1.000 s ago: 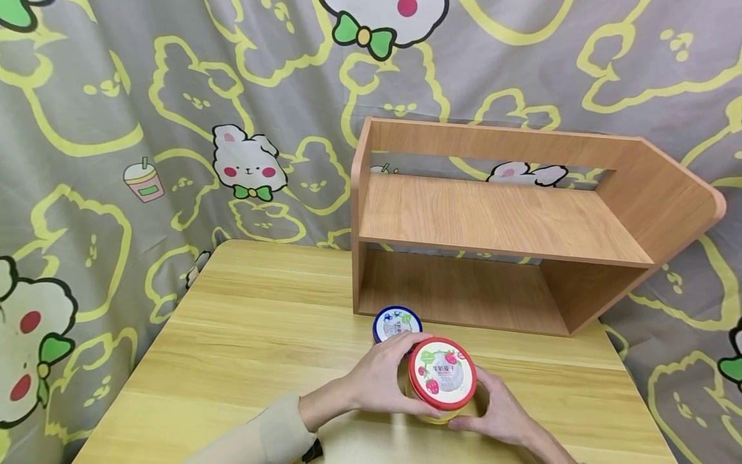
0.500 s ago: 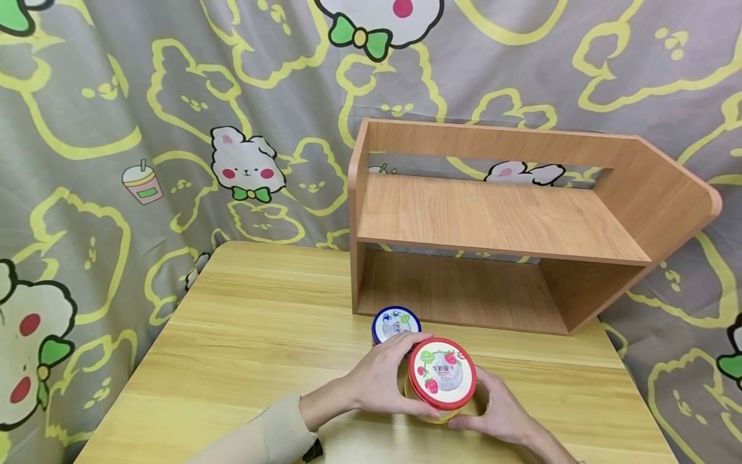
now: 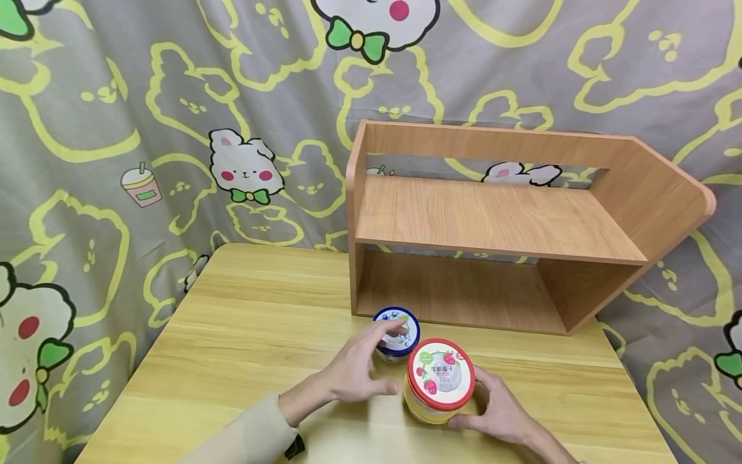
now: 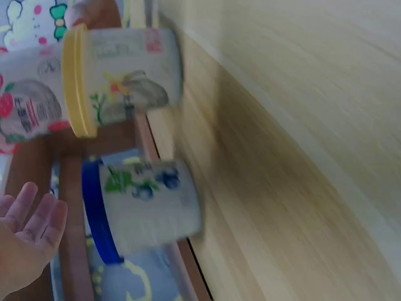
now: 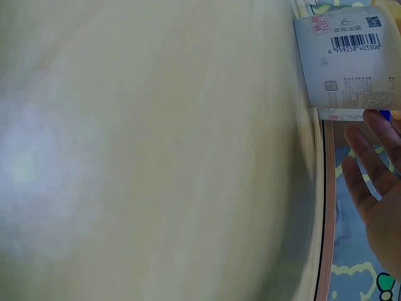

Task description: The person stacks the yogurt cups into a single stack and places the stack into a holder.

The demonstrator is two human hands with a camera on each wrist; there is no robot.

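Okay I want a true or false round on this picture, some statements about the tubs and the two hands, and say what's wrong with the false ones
1. The red-lidded tub is stacked on the yellow-lidded tub. True.
2. The blue-lidded tub stands on the table, in front of the shelf unit. True.
3. The left hand is gripping the blue-lidded tub. False: it hovers near that tub, gripping nothing.
4. The blue-lidded tub has strawberries printed on it. False: it shows blueberries.
5. A barcode is printed on the yellow-lidded tub. True.
6. The right hand is on the shelf unit. False: it is at the right side of the two stacked tubs.
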